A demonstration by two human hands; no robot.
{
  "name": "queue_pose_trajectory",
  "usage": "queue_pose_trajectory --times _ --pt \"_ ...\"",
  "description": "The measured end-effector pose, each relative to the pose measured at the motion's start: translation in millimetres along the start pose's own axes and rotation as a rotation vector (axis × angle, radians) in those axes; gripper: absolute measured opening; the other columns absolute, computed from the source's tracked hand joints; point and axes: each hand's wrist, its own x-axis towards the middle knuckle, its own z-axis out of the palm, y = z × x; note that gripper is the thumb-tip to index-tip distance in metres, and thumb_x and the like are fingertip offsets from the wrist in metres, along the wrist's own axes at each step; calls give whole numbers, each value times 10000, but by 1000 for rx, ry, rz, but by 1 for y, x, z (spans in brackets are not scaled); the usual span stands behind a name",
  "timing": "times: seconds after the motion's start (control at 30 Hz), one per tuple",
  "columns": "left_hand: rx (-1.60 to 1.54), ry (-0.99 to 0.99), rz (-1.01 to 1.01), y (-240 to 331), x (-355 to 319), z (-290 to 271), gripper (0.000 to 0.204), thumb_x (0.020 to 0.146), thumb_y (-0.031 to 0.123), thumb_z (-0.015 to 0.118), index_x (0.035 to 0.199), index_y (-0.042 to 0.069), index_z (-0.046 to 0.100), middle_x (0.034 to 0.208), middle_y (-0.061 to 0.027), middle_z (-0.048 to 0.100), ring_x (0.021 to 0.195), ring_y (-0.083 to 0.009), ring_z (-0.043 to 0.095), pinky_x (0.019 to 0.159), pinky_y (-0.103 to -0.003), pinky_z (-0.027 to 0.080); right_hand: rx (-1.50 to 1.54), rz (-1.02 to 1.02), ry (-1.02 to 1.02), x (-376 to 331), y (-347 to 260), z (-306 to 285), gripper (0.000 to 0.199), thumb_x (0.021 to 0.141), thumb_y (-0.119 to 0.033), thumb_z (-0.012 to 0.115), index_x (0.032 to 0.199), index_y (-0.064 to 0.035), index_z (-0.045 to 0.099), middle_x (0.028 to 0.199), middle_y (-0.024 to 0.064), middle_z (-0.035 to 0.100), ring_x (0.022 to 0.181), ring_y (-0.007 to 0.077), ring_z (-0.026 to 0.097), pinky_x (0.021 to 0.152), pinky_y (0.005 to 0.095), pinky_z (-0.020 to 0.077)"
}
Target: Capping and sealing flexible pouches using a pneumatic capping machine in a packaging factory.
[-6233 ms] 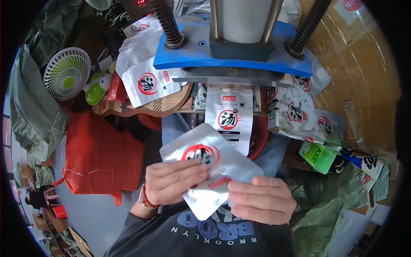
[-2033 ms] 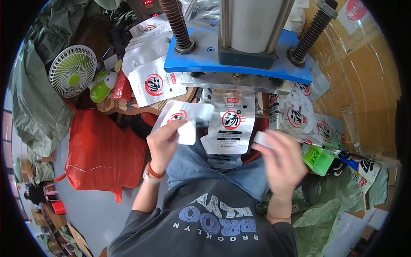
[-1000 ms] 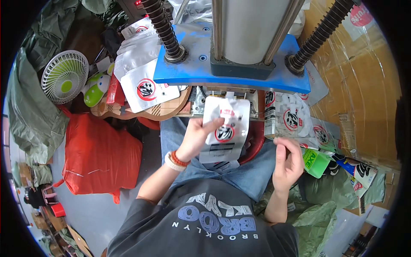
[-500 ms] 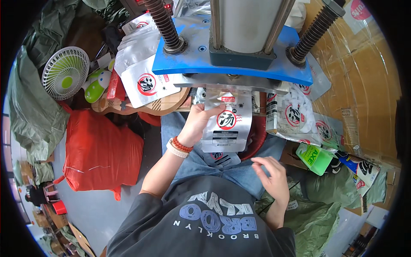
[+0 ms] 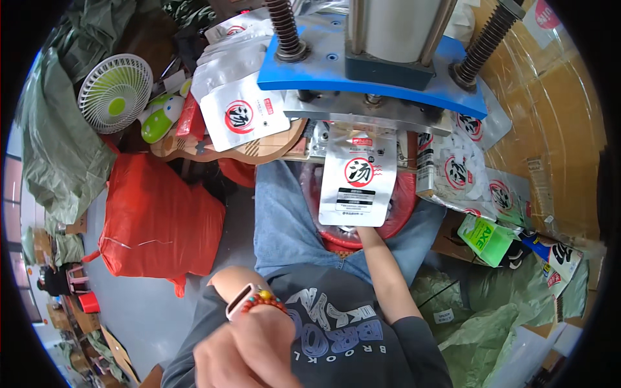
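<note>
Head view: silver pouch (image 5: 358, 184) hanging from the blue press (image 5: 372, 71), its top edge under the metal bar.

Our right hand (image 5: 363, 231) reaches up behind the pouch's lower edge; it is hidden there, so we cannot tell its grip. Our left hand (image 5: 249, 352) sits loosely curled near the chest, holding nothing. We judge the pouch should hang square and flat under the bar, fingers kept low, clear of the press, with the red basin (image 5: 398, 207) below.
</note>
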Motion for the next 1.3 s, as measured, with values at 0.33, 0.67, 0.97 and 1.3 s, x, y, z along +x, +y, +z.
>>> queue_pose_trajectory --times 0.33,0.67,0.97,1.3 --pt "-367 -148 -361 2 17 -3 31 849 56 684 871 44 701 1055 -83 629 882 -263 651 736 -333 509 197 56 -577 -39 -1 -85 535 855 -366 630 1275 -42 562 1182 246 611 1119 373 581 964 471 435" --pt "-610 -68 -490 2 17 -10 115 803 -5 712 904 47 705 1081 -88 628 945 -281 610 711 -342 478 58 -115 -260 -19 -51 -29 208 859 -170 560 994 -18 608 736 252 647 678 421 652 629 530 518" --pt "-438 -119 -389 10 26 -35 127 840 64 695 956 112 713 1101 -77 636 969 -280 597 762 -359 458 164 17 -295 -33 -73 -33 258 917 -176 507 1100 0 550 799 267 645 753 446 637 684 548 508" --pt "1278 -232 -668 -108 -31 -228 386 835 136 679 1188 32 563 1110 -155 607 1093 -340 547 944 -391 427 458 -68 -229 -34 -114 -116 295 943 -231 555 1150 -30 613 1103 180 660 1008 358 630 850 411 505"
